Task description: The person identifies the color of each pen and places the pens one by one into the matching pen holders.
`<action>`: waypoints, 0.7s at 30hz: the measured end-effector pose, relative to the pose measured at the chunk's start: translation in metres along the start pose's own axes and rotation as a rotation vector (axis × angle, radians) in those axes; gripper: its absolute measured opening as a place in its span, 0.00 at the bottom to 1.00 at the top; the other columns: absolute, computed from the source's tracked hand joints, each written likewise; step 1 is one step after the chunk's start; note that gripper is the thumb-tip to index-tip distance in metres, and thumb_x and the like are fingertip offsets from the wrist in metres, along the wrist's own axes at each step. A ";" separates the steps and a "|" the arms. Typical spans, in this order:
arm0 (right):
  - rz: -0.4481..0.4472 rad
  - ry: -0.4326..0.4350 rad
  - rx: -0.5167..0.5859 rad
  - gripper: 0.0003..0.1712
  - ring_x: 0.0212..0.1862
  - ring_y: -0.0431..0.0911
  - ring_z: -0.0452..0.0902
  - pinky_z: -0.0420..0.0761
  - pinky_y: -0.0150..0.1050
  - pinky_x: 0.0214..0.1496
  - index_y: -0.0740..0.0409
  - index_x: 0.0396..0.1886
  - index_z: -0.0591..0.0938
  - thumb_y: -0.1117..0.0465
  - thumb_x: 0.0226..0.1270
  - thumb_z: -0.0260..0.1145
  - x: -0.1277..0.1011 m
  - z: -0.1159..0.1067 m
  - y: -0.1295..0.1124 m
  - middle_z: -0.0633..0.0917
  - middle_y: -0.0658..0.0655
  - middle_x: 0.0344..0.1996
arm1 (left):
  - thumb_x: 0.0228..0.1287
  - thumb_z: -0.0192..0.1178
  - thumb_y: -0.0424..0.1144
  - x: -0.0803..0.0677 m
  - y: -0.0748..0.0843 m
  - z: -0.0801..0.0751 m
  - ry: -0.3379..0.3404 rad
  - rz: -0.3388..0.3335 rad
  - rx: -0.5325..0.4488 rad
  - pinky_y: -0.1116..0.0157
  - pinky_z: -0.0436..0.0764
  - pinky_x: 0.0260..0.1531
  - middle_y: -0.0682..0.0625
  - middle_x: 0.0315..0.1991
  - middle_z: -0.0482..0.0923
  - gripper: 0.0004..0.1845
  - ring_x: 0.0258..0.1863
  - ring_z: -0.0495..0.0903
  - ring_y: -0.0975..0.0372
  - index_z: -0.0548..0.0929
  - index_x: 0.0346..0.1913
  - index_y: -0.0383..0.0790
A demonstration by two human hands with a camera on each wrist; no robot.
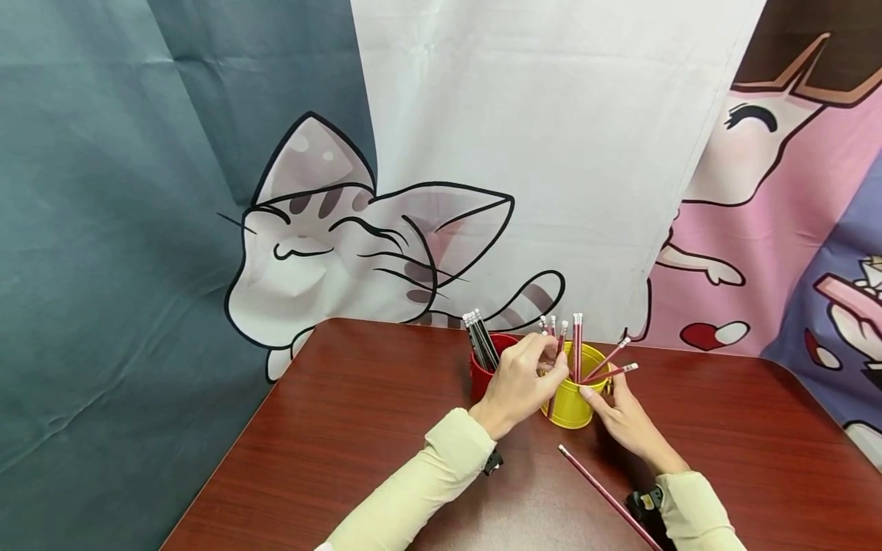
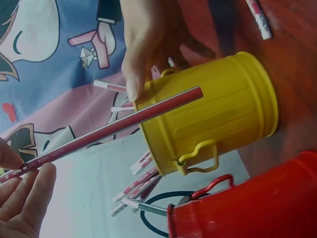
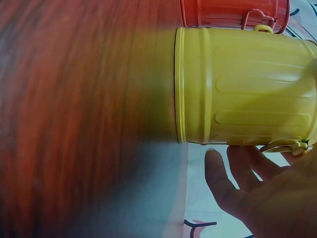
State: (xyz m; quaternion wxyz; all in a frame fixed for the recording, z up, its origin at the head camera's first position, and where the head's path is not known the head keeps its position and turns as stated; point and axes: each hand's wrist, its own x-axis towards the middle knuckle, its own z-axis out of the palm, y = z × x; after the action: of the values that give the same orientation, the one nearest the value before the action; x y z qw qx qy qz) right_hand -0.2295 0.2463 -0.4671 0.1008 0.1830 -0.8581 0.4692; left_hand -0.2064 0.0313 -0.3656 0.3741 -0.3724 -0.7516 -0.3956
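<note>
The left hand (image 1: 518,385) pinches a red pencil (image 2: 109,130) between thumb and fingertips, over the rim of the yellow bucket (image 1: 573,386). The print on the pencil is too small to read. The right hand (image 1: 623,417) rests straight, relaxed fingers against the bucket's side. The bucket stands near the table's (image 1: 358,428) far edge, just beside a red bucket (image 1: 485,371) holding dark pencils (image 1: 479,339). A loose pencil (image 1: 606,496) lies toward the near edge.

The tabletop (image 3: 74,124) is blurred in the right wrist view, and the red bucket (image 3: 233,12) is cut off.
</note>
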 end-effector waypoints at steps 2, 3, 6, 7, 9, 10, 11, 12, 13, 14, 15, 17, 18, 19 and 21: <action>0.005 -0.003 0.003 0.35 0.61 0.65 0.60 0.57 0.68 0.57 0.62 0.66 0.52 0.57 0.67 0.57 0.000 0.000 -0.001 0.65 0.73 0.59 | 0.56 0.58 0.30 0.005 0.000 -0.001 0.000 0.007 0.009 0.85 0.73 0.32 0.49 0.29 0.76 0.03 0.27 0.78 0.68 0.76 0.33 0.35; 0.008 -0.005 0.006 0.35 0.61 0.65 0.60 0.57 0.68 0.57 0.62 0.66 0.52 0.57 0.67 0.58 0.000 0.000 -0.001 0.65 0.73 0.59 | 0.56 0.58 0.30 0.008 0.000 -0.001 -0.002 0.009 0.007 0.85 0.73 0.33 0.49 0.28 0.76 0.03 0.27 0.78 0.67 0.76 0.33 0.35; 0.015 -0.010 0.015 0.36 0.61 0.64 0.60 0.57 0.67 0.57 0.60 0.67 0.52 0.57 0.66 0.58 0.000 -0.001 -0.003 0.65 0.72 0.59 | 0.56 0.57 0.30 0.016 0.000 -0.001 -0.001 0.008 -0.010 0.85 0.73 0.32 0.49 0.28 0.76 0.03 0.27 0.78 0.67 0.76 0.33 0.35; 0.016 -0.012 0.017 0.36 0.61 0.64 0.60 0.57 0.68 0.57 0.60 0.67 0.52 0.57 0.66 0.58 0.000 -0.001 -0.003 0.65 0.72 0.59 | 0.56 0.57 0.29 0.018 0.000 -0.001 -0.002 0.007 -0.020 0.85 0.73 0.32 0.49 0.28 0.76 0.02 0.27 0.78 0.67 0.76 0.33 0.35; 0.014 -0.012 0.015 0.36 0.60 0.63 0.60 0.58 0.67 0.57 0.59 0.67 0.51 0.58 0.66 0.58 0.000 -0.001 -0.003 0.65 0.71 0.59 | 0.57 0.57 0.29 0.023 0.000 -0.001 -0.005 0.004 -0.042 0.85 0.73 0.32 0.49 0.28 0.76 0.03 0.27 0.79 0.67 0.76 0.34 0.34; 0.013 -0.012 0.014 0.36 0.60 0.63 0.61 0.58 0.67 0.56 0.58 0.67 0.51 0.58 0.66 0.58 -0.001 -0.001 -0.003 0.65 0.71 0.59 | 0.57 0.56 0.29 0.025 0.000 -0.001 -0.005 0.006 -0.045 0.85 0.73 0.32 0.49 0.29 0.76 0.03 0.27 0.79 0.68 0.76 0.34 0.34; 0.012 -0.012 0.011 0.36 0.60 0.63 0.61 0.58 0.67 0.56 0.58 0.67 0.51 0.58 0.66 0.58 -0.001 -0.001 -0.003 0.65 0.71 0.59 | 0.57 0.56 0.30 0.028 0.000 -0.001 -0.006 0.009 -0.049 0.85 0.73 0.32 0.48 0.29 0.76 0.03 0.27 0.79 0.67 0.76 0.35 0.33; 0.013 -0.014 0.011 0.36 0.60 0.63 0.61 0.58 0.67 0.56 0.59 0.67 0.51 0.58 0.66 0.58 -0.001 -0.001 -0.003 0.65 0.71 0.59 | 0.57 0.56 0.30 0.031 0.000 -0.002 -0.006 0.016 -0.041 0.85 0.73 0.32 0.48 0.29 0.76 0.03 0.26 0.79 0.68 0.76 0.35 0.33; 0.014 -0.015 0.009 0.36 0.60 0.63 0.61 0.58 0.67 0.56 0.59 0.67 0.51 0.57 0.66 0.58 -0.001 -0.001 -0.003 0.65 0.71 0.59 | 0.57 0.57 0.30 0.034 0.000 -0.002 -0.005 0.026 -0.025 0.85 0.73 0.32 0.49 0.29 0.77 0.04 0.26 0.79 0.68 0.76 0.35 0.33; 0.018 -0.016 0.004 0.36 0.60 0.63 0.61 0.58 0.67 0.56 0.59 0.67 0.51 0.57 0.67 0.58 -0.001 0.000 -0.002 0.65 0.71 0.59 | 0.57 0.57 0.31 0.037 -0.001 -0.002 -0.002 0.034 -0.013 0.85 0.73 0.32 0.49 0.29 0.77 0.04 0.26 0.79 0.68 0.76 0.35 0.33; 0.021 -0.017 0.002 0.36 0.60 0.63 0.60 0.58 0.67 0.57 0.60 0.67 0.51 0.56 0.67 0.57 -0.001 0.000 -0.002 0.65 0.71 0.59 | 0.57 0.57 0.31 0.040 -0.001 -0.003 0.002 0.044 0.005 0.86 0.72 0.32 0.49 0.29 0.76 0.04 0.26 0.79 0.68 0.76 0.35 0.33; 0.024 -0.018 0.000 0.36 0.61 0.64 0.60 0.57 0.67 0.57 0.61 0.67 0.51 0.56 0.67 0.57 0.000 0.000 -0.001 0.65 0.72 0.59 | 0.57 0.57 0.31 0.046 -0.002 -0.003 0.012 0.057 0.027 0.86 0.72 0.32 0.49 0.28 0.76 0.04 0.26 0.78 0.68 0.77 0.35 0.34; 0.024 -0.016 -0.003 0.36 0.61 0.64 0.60 0.57 0.67 0.57 0.61 0.67 0.51 0.56 0.67 0.57 0.000 0.000 -0.001 0.65 0.72 0.59 | 0.57 0.57 0.31 0.049 -0.002 -0.003 0.016 0.064 0.034 0.86 0.72 0.32 0.49 0.28 0.76 0.04 0.26 0.78 0.68 0.77 0.35 0.34; 0.022 -0.014 -0.005 0.36 0.60 0.64 0.60 0.57 0.68 0.57 0.62 0.67 0.51 0.56 0.67 0.57 0.000 0.000 -0.001 0.65 0.72 0.59 | 0.57 0.57 0.31 0.052 -0.002 -0.003 0.020 0.068 0.034 0.86 0.72 0.33 0.49 0.28 0.76 0.04 0.26 0.78 0.68 0.77 0.35 0.34; 0.016 -0.009 -0.006 0.35 0.60 0.65 0.60 0.58 0.67 0.57 0.62 0.66 0.51 0.56 0.67 0.57 0.000 -0.001 -0.001 0.66 0.73 0.58 | 0.56 0.56 0.30 0.056 -0.002 -0.003 0.025 0.073 0.034 0.86 0.72 0.33 0.49 0.28 0.76 0.04 0.26 0.78 0.68 0.77 0.34 0.34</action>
State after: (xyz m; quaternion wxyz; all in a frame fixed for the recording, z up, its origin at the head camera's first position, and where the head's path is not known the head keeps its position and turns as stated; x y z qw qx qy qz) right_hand -0.2293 0.2463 -0.4663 0.0936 0.1777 -0.8613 0.4668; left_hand -0.2322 0.0427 -0.3173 0.4039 -0.3882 -0.7393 -0.3735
